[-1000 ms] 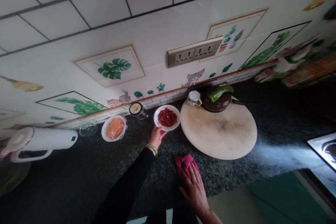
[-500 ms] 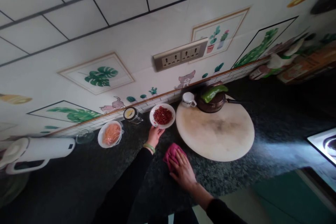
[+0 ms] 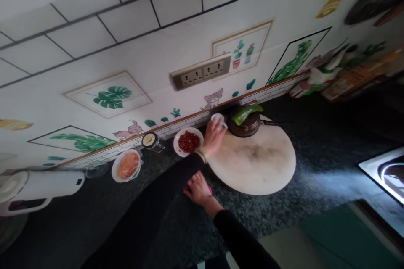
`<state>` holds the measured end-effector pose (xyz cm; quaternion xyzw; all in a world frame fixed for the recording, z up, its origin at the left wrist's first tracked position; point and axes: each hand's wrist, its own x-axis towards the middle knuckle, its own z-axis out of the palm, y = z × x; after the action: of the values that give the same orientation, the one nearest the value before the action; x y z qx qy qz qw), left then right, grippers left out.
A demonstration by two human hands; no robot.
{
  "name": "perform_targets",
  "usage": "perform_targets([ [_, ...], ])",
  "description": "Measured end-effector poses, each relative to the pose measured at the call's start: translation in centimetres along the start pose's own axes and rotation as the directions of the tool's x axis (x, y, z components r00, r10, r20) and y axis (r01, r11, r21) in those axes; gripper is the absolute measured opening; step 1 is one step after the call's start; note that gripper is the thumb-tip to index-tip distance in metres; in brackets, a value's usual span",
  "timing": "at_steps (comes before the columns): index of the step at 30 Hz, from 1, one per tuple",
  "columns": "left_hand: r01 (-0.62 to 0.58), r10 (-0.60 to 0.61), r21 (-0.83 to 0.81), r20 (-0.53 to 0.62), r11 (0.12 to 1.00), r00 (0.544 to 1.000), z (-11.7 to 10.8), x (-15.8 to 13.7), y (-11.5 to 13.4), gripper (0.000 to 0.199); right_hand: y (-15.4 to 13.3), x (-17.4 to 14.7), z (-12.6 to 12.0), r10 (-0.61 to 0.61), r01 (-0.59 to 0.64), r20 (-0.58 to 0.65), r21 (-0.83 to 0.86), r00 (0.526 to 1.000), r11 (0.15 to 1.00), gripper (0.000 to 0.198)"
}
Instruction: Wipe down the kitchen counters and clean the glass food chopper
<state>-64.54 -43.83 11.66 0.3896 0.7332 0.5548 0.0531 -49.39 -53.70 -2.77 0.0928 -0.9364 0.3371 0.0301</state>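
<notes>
My left hand [image 3: 213, 136] reaches across to a small white mug [image 3: 217, 116] at the back edge of the cutting board, its fingers closed over the mug. Below it, my right hand [image 3: 198, 189] presses on a pink cloth [image 3: 210, 189] on the dark countertop; most of the cloth is hidden under that hand and my left sleeve. Just left of my left wrist stands a white bowl [image 3: 178, 150] of small red beans or berries [image 3: 188, 141]. The round pale cutting board [image 3: 268, 168] lies to the right of both hands.
A green pepper [image 3: 246, 113] rests on a dark lidded pan [image 3: 248, 130] at the board's back. Leftward stand a lidded glass jar [image 3: 153, 142], a bowl of orange-pink food [image 3: 128, 165] and a white pitcher-like appliance [image 3: 57, 185]. A stove [image 3: 386, 168] is far right.
My left hand has let go of the bowl of red beans or berries and moved right onto the mug. My right hand has moved slightly left and up with the cloth. The view has shifted.
</notes>
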Motion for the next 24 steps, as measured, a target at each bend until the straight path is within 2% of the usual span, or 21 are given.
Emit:
perform_targets([
  [2,-0.023,0.024,-0.031,0.022,0.999,0.999,0.9,3.2,-0.5,0.022,0.0,0.1,-0.5,-0.008,0.007,0.012,0.026,1.000,1.000,0.064],
  [5,0.032,-0.035,0.063,0.046,0.997,0.998,1.4,5.8,-1.4,0.022,0.0,0.3,-0.8,-0.006,0.004,0.038,0.051,0.999,0.999,0.067],
  [9,0.091,-0.106,0.186,0.070,0.978,0.992,1.6,6.1,-1.6,0.025,0.0,0.3,-1.0,0.001,-0.005,0.050,0.091,0.999,0.996,0.066],
  [12,0.111,-0.122,0.144,0.070,0.983,0.990,0.9,4.9,-1.1,0.027,-0.1,0.3,-1.4,-0.008,0.003,0.044,0.113,0.999,0.994,0.066],
  [16,0.142,-0.142,-0.072,0.003,0.987,0.990,-2.2,1.1,0.1,0.032,-0.1,0.2,-1.7,-0.019,0.017,0.018,0.126,1.000,0.992,0.065],
  [18,0.128,-0.131,-0.065,-0.047,0.990,0.990,-4.2,-1.9,0.6,0.032,0.1,0.2,-1.4,-0.024,0.023,0.003,0.128,1.000,0.992,0.066],
  [20,0.169,-0.178,-0.073,-0.157,0.983,0.971,-6.2,-5.6,1.0,0.031,0.3,0.1,-0.9,-0.027,0.028,-0.011,0.118,1.000,0.993,0.065],
  [22,0.245,-0.278,-0.142,-0.308,0.959,0.910,-8.0,-9.7,1.0,0.029,0.5,-0.1,-0.3,-0.033,0.036,-0.034,0.097,0.999,0.995,0.065],
  [24,0.318,-0.402,-0.257,-0.431,0.913,0.808,-9.8,-13.9,0.6,0.027,0.6,-0.3,0.2,-0.044,0.048,-0.064,0.060,0.997,0.997,0.064],
])
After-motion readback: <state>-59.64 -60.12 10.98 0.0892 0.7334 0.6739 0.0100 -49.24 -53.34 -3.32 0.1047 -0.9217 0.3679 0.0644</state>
